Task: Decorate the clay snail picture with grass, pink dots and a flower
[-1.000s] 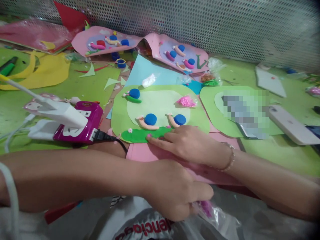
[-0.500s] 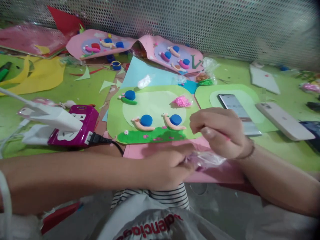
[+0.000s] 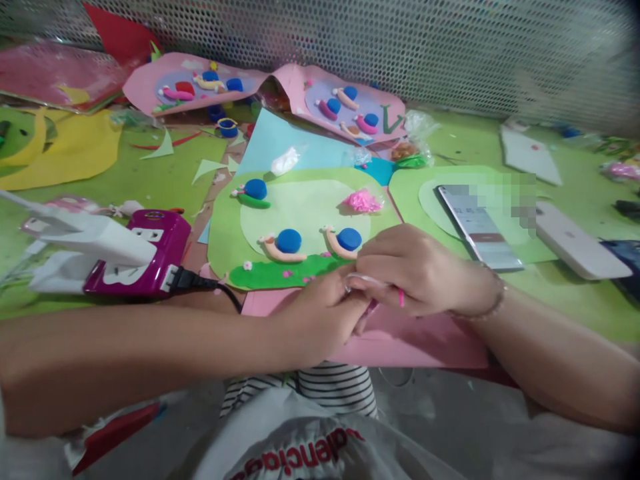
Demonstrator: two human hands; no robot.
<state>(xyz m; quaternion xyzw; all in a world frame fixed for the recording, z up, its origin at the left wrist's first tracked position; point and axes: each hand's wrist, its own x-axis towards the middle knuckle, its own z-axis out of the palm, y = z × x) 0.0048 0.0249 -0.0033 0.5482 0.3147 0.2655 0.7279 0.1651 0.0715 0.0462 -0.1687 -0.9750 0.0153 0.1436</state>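
My left hand is closed over the pink sheet, around a small clear plastic bag of purple material; the fingers hide most of it. My right hand meets it, closed, its fingertips pressed together at the left fingers. What it pinches is hidden; a thin bright pink bit shows at its fingers. Just beyond lies a green card bearing snail figures with blue round shells, among them a peach snail and a green snail. A pink clump in clear plastic rests on the card.
At left stands a purple power adapter with white chargers and a black cord. A lit phone and a pale phone lie at right. Behind are pink snail cards, a white wrapped lump, paper scraps and a perforated panel.
My right hand has moved left and down onto my left hand, covering part of the near snail. My left hand has shifted slightly left and up, and the bag is now mostly hidden.
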